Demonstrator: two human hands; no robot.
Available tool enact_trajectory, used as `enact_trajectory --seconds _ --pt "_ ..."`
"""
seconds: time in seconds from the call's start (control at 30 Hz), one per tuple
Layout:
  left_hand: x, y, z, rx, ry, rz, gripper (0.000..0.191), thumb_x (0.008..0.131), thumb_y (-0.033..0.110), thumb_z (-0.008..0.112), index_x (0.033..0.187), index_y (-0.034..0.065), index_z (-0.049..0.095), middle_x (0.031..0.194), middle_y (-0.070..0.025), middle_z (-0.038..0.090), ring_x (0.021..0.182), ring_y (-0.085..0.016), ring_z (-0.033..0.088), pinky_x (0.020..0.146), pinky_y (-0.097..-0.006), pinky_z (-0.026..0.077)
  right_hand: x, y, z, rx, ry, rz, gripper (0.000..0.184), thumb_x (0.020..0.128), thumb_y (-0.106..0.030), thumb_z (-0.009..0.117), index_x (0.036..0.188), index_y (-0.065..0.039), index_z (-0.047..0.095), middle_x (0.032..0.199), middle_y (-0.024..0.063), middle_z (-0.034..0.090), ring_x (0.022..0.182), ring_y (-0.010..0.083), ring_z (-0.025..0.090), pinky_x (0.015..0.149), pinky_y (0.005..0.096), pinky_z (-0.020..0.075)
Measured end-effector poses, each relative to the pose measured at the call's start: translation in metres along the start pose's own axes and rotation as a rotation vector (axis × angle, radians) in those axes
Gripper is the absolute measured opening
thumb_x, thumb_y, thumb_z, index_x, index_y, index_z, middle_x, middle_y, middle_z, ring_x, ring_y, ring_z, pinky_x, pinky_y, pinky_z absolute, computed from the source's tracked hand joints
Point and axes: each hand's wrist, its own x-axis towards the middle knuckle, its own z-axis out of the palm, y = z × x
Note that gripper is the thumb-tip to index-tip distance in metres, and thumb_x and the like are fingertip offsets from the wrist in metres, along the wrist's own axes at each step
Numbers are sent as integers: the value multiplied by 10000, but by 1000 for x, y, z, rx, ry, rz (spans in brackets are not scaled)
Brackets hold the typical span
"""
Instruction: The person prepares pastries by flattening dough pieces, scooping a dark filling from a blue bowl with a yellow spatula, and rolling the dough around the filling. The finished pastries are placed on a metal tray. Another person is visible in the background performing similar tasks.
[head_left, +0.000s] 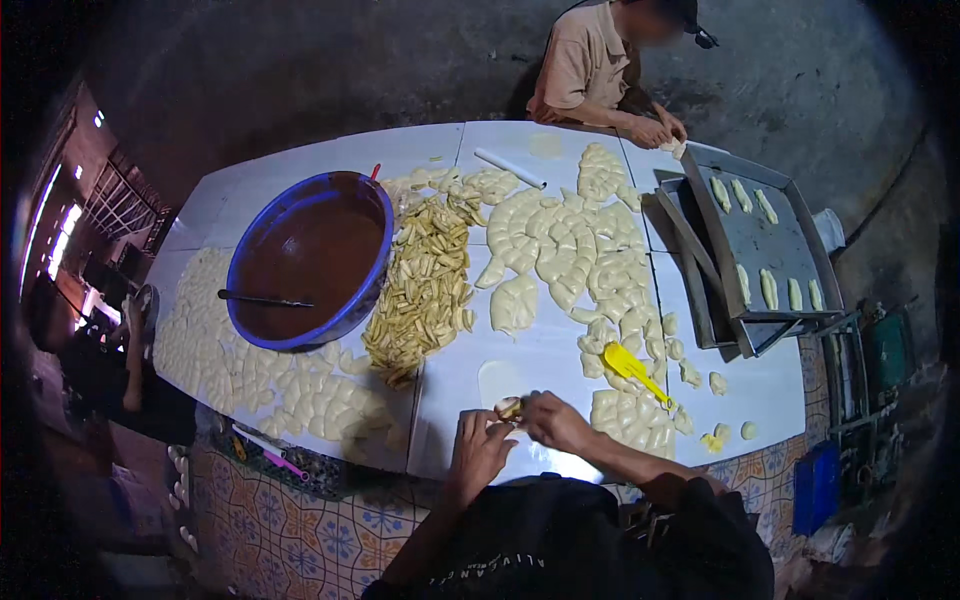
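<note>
A thin flattened sheet of dough (501, 379) lies on the white table in front of me. On its near end sits a brown-and-yellow filling (509, 409), which looks like banana with a brown paste. My left hand (480, 448) grips the dough's near left edge with fingers and thumb. From the right, my right hand (556, 424) pinches the dough beside the filling, its fingertips partly hidden. Further up the table is a heap of cut banana pieces (424, 289). Nearest my right forearm are dough pieces (634, 416) and a yellow plastic spatula (636, 373).
A blue tub (386, 247) of brown mixture holds a dark-handled utensil (264, 299). Many dough pieces (555, 240) cover the table's middle; more (322, 397) lie left. A white rolling pin (510, 168) lies far back. Metal trays (780, 247) are stacked right; a co-worker (592, 67) handles dough opposite.
</note>
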Motion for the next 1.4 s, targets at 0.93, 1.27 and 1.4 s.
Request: enact_trajectory --seconds 0.93,1.27,1.4 --pt "7 -21 34 255 8 -195 519 941 168 658 1368 -69 481 1477 -365 357 1396 -509 355 1124 -627 296 12 -10 18 -244 214 261 438 946 -252 647 1322 -31 603 1474 211 487 1341 383 494 1039 498 451" --pt "91 -163 103 -75 292 -430 709 1087 369 341 1611 -38 91 1681 -266 108 1565 -427 60 1254 -534 21 127 60 13 -256 463 486 579 1043 -364 452 1517 -33 408 1589 389 217 1492 524 227 1198 596 234" --pt "55 -124 72 -150 -38 -321 695 1090 359 347 1607 -46 118 1683 -259 106 1565 -430 64 1260 -513 43 87 54 11 -69 409 329 512 1017 -276 532 1458 -21 482 1574 385 252 1464 531 286 1191 573 276"
